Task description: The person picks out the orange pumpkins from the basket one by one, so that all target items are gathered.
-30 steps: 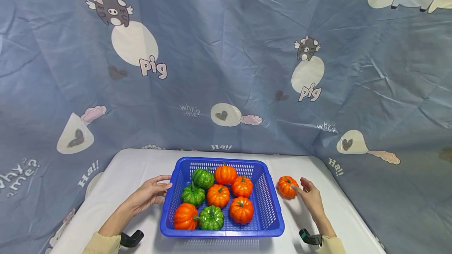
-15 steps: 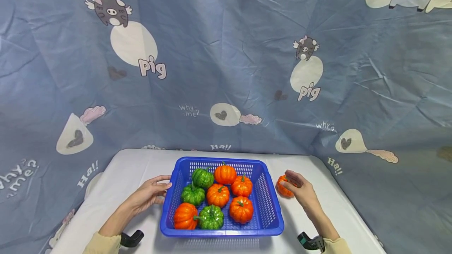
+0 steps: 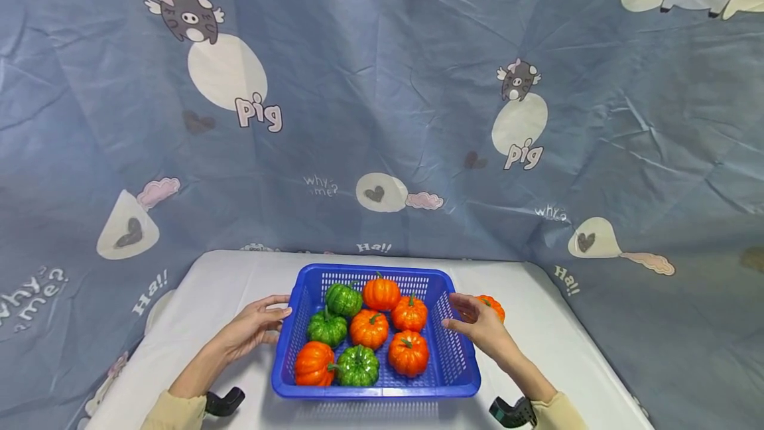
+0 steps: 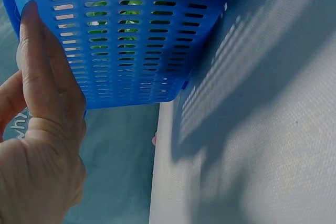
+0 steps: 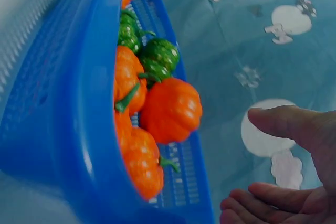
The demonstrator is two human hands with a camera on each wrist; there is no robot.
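Observation:
A blue plastic basket [image 3: 376, 393] sits on the white table with several small toy pumpkins in it, some orange [image 3: 408, 354] and some green [image 3: 357, 366]. My left hand [image 3: 253, 329] touches the basket's left rim. Seen in the left wrist view, its fingers [image 4: 39, 72] lie nearly straight against the perforated outer wall. My right hand [image 3: 480, 327] hovers at the right rim, thumb and fingers spread and nothing between them; the right wrist view shows this gap as well. Behind that hand, one orange pumpkin [image 3: 494, 307] lies on the table, partly hidden.
White cloth covers the table [image 3: 239, 277]. A blue fabric curtain [image 3: 334, 125] with pig prints rises behind it and along both sides. Both wrists wear black bands [image 3: 514, 413].
My right hand has moved left, from beside the loose orange pumpkin, across it to the basket's right rim. That pumpkin stays on the table. The left hand has not moved.

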